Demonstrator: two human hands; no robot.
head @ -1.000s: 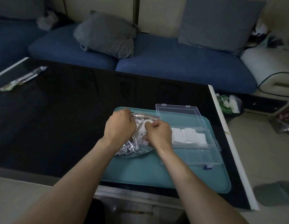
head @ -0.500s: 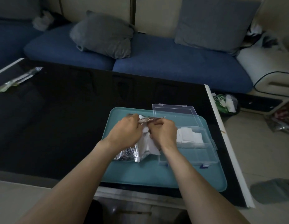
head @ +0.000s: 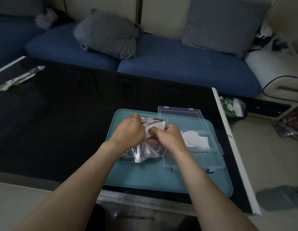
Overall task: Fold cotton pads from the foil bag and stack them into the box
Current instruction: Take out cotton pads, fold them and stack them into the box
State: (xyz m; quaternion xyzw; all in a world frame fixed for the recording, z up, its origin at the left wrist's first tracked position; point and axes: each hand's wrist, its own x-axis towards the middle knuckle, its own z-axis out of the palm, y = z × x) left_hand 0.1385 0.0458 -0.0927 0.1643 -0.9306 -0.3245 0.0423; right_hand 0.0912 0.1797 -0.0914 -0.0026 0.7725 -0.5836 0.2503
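**Folding a pad over the bag**

Both hands meet above the foil bag (head: 136,155), which lies crumpled on the teal tray (head: 141,179). The left hand (head: 130,131) and right hand (head: 168,136) each have fingers curled onto a white pad (head: 157,126) held between them; its top edge and one corner stick up just beyond the right knuckles. How the fingertips sit on it is hidden by the backs of the hands, so I cannot tell how far the fold has gone. More loose pads (head: 149,150) spill from the bag mouth, directly under the grip.

The box (head: 193,157) stands open just right of the right hand, its lid (head: 181,117) tipped back beyond the grip. Folded pads (head: 195,139) already lie in its far compartment; the near compartment looks empty.

My judgement: this is the folding step, with some pads stacked and more left in the bag. To do it well, line the two edges up before pressing, then run a thumb along the crease so the pad stays flat. Keep it lifted clear of the loose pads below so none get dragged along. Then move right with one hand and lay it square on the stack, while the other steadies the bag.
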